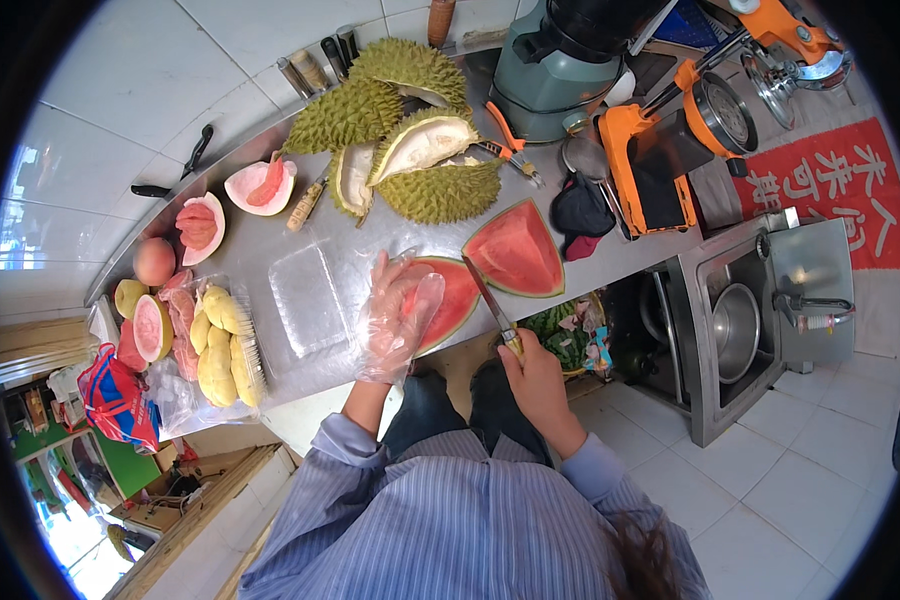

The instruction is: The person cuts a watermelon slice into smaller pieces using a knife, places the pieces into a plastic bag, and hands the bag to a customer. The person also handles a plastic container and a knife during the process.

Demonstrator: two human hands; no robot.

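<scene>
My left hand [397, 315], in a clear plastic glove, rests over the left part of a cut watermelon piece [450, 300]; the hand hides part of it, and whether its fingers grip the rind cannot be told. My bare right hand [536, 382] is closed around the yellowish handle of a knife [489, 296]. The blade points up and to the left, its tip between the two melon pieces. A second watermelon wedge [521, 247] lies just beyond, red flesh up. Left of my gloved hand sits an empty clear plastic tray [311, 300] on the steel counter [292, 386].
Durian husks [439, 191] lie at the back, beside orange-handled pruning shears [506, 135]. An orange manual juicer [645, 172] stands right. Packed durian flesh [221, 352], cut pomelos [199, 225] and a red-blue bag [120, 397] are at left. A steel sink [742, 330] is lower right.
</scene>
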